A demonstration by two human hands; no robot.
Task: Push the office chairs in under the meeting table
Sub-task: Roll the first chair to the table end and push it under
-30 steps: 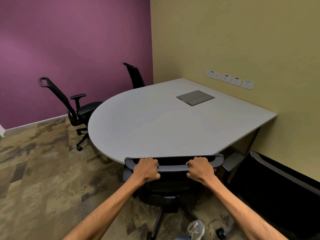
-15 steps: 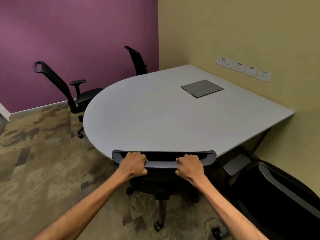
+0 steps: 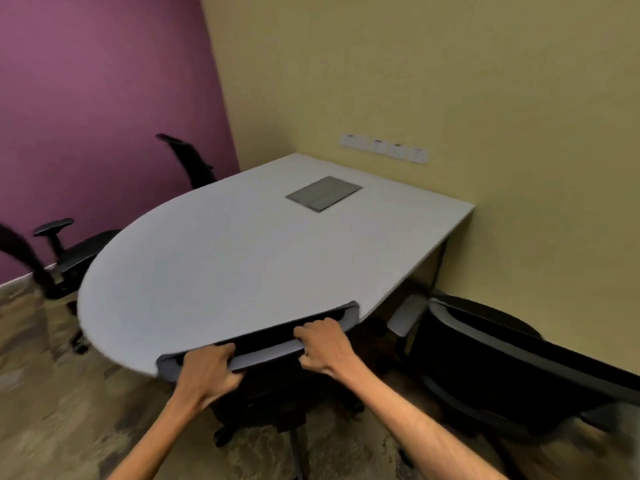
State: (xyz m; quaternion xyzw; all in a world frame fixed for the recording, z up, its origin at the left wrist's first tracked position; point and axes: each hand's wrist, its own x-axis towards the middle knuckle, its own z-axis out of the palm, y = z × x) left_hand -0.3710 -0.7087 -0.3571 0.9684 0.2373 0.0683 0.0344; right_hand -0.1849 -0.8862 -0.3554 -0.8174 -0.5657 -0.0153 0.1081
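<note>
Both hands clench the top rail of the near office chair [image 3: 263, 344]: the left hand [image 3: 207, 372] wraps the rail toward its left end, the right hand [image 3: 323, 344] grips it right of centre. The rail meets the curved front edge of the grey worktop [image 3: 225, 258], and the seat and base sit mostly beneath it, so this chair looks close to fully in.

The likeliest trouble is pushing on once the backrest has met the edge: knuckles or fingertips curled over the rail could be pinched against the worktop. The rail also lies at a slant to the edge, so an uneven shove might swivel the chair on its castors rather than roll it straight.

To the right, a second chair [image 3: 502, 362] stands out from the worktop near the yellow wall, its grey armrest [image 3: 403, 315] close to the first chair; the two could knock together. At the left, a third chair [image 3: 65, 258] sits pulled out on the patterned carpet [image 3: 52, 393], and a fourth backrest [image 3: 188, 161] rises behind the far edge by the purple wall. A closed cable hatch [image 3: 323, 194] lies flush in the worktop.
</note>
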